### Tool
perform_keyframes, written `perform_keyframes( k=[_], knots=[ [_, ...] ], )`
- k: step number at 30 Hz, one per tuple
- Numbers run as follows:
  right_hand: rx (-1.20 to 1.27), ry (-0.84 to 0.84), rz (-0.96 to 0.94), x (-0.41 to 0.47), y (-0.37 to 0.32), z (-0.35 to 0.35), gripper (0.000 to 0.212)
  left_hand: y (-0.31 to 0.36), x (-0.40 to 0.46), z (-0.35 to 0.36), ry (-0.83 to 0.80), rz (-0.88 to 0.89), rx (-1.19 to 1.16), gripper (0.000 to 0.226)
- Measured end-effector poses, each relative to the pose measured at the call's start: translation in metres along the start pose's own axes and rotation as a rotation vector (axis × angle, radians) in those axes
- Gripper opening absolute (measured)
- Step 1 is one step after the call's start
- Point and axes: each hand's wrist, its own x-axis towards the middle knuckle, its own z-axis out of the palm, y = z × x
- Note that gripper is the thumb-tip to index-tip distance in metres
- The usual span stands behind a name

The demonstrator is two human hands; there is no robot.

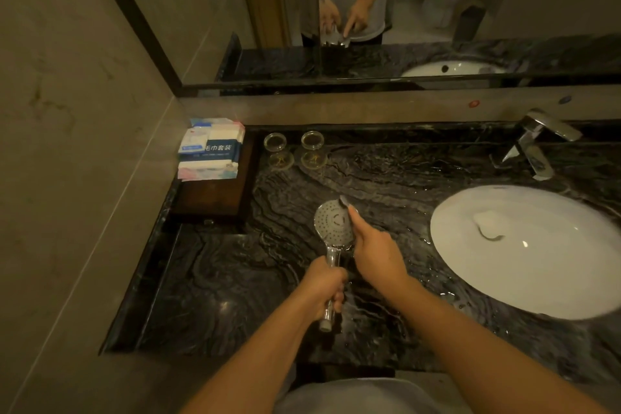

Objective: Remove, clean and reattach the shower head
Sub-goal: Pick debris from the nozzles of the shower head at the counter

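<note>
- The shower head [334, 222] is held above the dark marble counter [235, 279], detached from any hose, its nozzle face turned up toward the camera so that the spray holes can be reached.
- The left hand [324, 289] is wrapped round the chrome handle [332, 260], fingers curled fully about it; the disc is thereby kept steady just beyond the knuckles.
- The right hand [374, 250] is placed just right of the disc, its fingers gathered and its index finger pressed onto the rim of the face. A small grey object [343, 201], perhaps a cloth scrap or brush tip, is seen at the fingertip; what it is cannot be told, nor whether it is pinched.
- The cleaning step is judged to be in progress; reattachment is not yet done.
- The white basin [524, 249] lies well to the right of the right hand, the faucet [537, 141] beyond it.
- Beyond and left of the left hand, packaged towels [211, 148] are stacked on a wooden tray [215, 195]; glass coasters [295, 149] are set beside it.
- The mirror [369, 10] shows both hands reflected.
</note>
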Motion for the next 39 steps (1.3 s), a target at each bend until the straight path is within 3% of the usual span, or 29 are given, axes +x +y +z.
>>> perform_keyframes(
  k=[5,11,15,19,22,25,30,34,39],
  knots=[
    [0.049,-0.064,-0.027,-0.042,0.004,0.01,0.076,0.014,0.006,-0.008,0.03,0.002,-0.056,0.019],
    [0.136,0.048,0.042,-0.006,0.003,-0.009,0.061,0.011,-0.001,-0.005,-0.02,0.007,-0.061,0.018],
    [0.14,-0.037,0.009,-0.043,0.003,0.006,0.062,0.01,0.001,-0.004,-0.017,-0.03,-0.162,0.019],
    [0.124,0.03,0.048,-0.012,0.004,0.001,0.062,0.003,-0.002,0.011,0.028,0.011,-0.209,0.022],
    [0.167,-0.009,0.046,-0.029,0.005,0.016,0.065,0.004,0.002,0.013,0.066,0.034,-0.256,0.022],
    [0.176,-0.064,0.023,-0.051,0.01,0.025,0.064,-0.004,0.004,0.005,0.092,0.041,-0.181,0.018],
    [0.053,-0.039,-0.004,0.003,0.005,-0.003,0.061,-0.019,0.004,-0.001,0.112,0.098,0.054,0.02],
    [-0.071,-0.17,-0.13,-0.012,-0.005,0.005,0.072,-0.013,0.01,-0.008,0.111,0.11,0.112,0.019],
    [-0.167,-0.115,-0.116,0.011,-0.004,-0.009,0.073,-0.015,0.015,-0.007,0.127,0.099,0.136,0.015]
  ],
)
